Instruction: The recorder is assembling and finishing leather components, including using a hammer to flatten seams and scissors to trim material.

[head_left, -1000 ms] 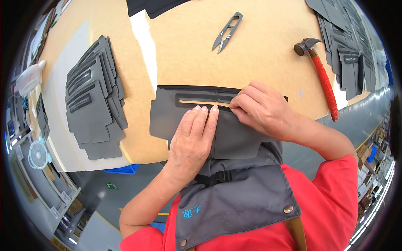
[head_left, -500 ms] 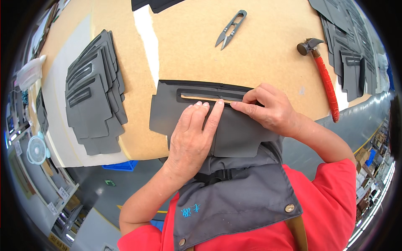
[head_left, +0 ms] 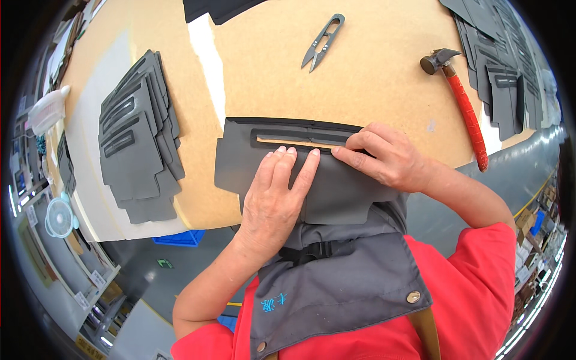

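A dark grey flat panel [head_left: 339, 192] with notched corners lies at the table's near edge, its lower part reaching toward my apron. Near its top runs a long slot [head_left: 294, 141] with a black border, and the tan tabletop shows through. My left hand [head_left: 269, 198] rests on the panel with fingers stretched out, fingertips along the slot's lower edge. At the slot's right end, my right hand [head_left: 396, 161] is closed, thumb and forefinger pinching the border; its other fingers are curled. What lies beneath the right fingertips is hidden.
Thread snips [head_left: 324, 42] lie beyond the panel. A hammer [head_left: 462, 102] with a red-wrapped handle lies to the right. Overlapping stacks of similar grey panels lie on the left [head_left: 135, 162] and far right [head_left: 504, 102]. A blue crate [head_left: 180, 238] is below the table's edge.
My left fingertips have drawn back slightly from the slot opening to its lower edge. The right hand keeps its pinch at the slot's right end. The whole view has shifted a little.
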`<state>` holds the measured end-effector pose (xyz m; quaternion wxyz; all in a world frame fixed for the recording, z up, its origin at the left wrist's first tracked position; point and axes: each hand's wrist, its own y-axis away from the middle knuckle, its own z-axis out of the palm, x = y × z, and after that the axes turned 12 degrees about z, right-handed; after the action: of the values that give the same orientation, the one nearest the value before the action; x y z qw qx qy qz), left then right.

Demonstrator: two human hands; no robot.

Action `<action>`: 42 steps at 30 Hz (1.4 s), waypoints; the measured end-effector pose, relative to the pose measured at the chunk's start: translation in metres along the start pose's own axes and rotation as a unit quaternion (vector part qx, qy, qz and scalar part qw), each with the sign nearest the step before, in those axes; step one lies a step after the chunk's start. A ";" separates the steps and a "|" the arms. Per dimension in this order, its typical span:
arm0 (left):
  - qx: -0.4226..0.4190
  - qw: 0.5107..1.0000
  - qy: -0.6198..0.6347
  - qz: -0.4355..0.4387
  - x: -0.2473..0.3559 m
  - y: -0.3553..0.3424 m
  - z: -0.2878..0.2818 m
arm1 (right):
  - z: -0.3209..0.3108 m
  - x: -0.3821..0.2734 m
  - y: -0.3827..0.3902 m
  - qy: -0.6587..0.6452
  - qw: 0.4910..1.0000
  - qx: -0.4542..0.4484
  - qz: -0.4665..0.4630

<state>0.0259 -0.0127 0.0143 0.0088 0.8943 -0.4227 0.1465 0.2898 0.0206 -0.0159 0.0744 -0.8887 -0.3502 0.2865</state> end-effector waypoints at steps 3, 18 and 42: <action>-0.005 1.000 0.009 -0.017 0.002 -0.001 0.000 | 0.000 0.003 0.000 0.002 1.000 0.002 -0.016; -0.018 0.998 -0.050 -0.013 0.033 -0.007 0.014 | -0.007 0.008 0.008 0.017 0.998 0.008 -0.056; 0.019 0.999 -0.028 -0.035 0.057 -0.020 0.023 | -0.017 0.012 0.031 -0.043 0.999 -0.009 0.029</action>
<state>0.0816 -0.0460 0.0096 -0.0151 0.9122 -0.3884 0.1294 0.3242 0.0067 -0.0171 0.0427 -0.8858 -0.3297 0.3237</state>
